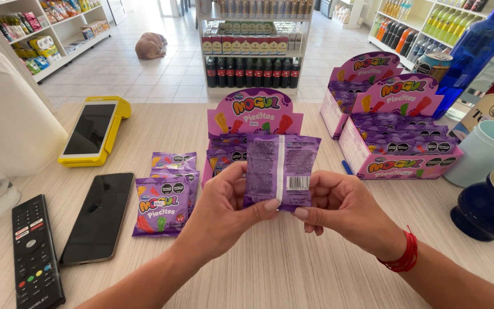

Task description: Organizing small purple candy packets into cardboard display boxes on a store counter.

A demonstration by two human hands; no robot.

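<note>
— What's in the hands?
— A small purple foil candy packet (281,170), upright, back side showing, pinched between the left hand (224,214) and the right hand (344,209), each grip clamped on a lower corner.
— And nearby?
— Left of the grip, matching packets (164,200) lie on the wooden surface (281,269).

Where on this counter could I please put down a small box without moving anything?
The widest bare patch of counter lies near you, right of the black phone. Another opens behind the loose candy packets, between the yellow card terminal and the middle display box. The right side is crowded with display boxes and cups.
</note>
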